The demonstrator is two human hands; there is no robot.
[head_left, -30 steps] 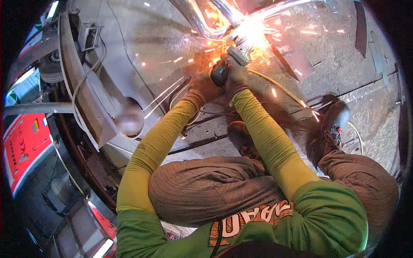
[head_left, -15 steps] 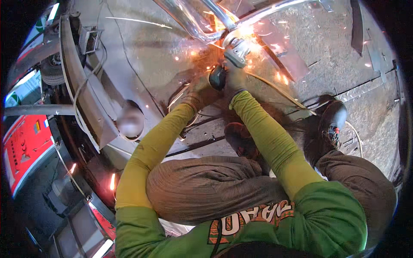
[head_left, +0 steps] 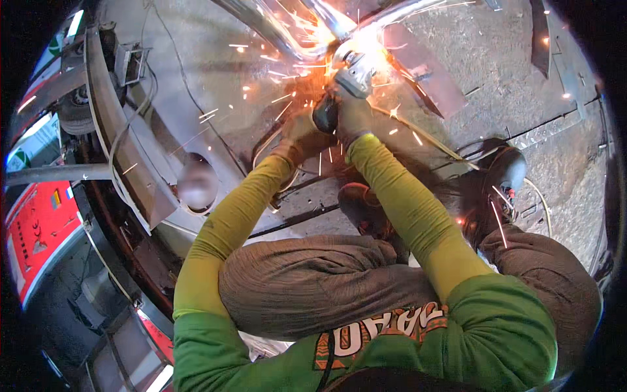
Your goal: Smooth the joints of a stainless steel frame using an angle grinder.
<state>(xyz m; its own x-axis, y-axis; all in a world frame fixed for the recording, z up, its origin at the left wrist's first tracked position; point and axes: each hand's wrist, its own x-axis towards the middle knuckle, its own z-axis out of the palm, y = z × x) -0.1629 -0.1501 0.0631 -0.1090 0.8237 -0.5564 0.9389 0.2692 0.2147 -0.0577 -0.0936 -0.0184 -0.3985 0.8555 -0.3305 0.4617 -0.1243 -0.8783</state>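
Note:
Both of my hands are closed around an angle grinder (head_left: 354, 80), its metal head pointing away from me. My left hand (head_left: 304, 132) wraps the dark rear end of the tool. Beside it, my right hand (head_left: 356, 119) grips just behind the head. The head meets a joint of shiny metal tubes (head_left: 268, 27) at the top of the view. Bright glare and sparks burst from that contact and hide the disc and the exact spot it touches.
A flat metal plate (head_left: 431, 72) lies right of the sparks. A yellowish cable (head_left: 424, 134) runs near my shoes (head_left: 506, 171). On the left stand a long metal beam (head_left: 104, 98), a round pale object (head_left: 198, 184), a wheel (head_left: 78, 111) and a red panel (head_left: 42, 225).
Sparks now spread wider, reaching left and down toward my legs. The glare at the joint is larger. The grinder and both hands have shifted very slightly left.

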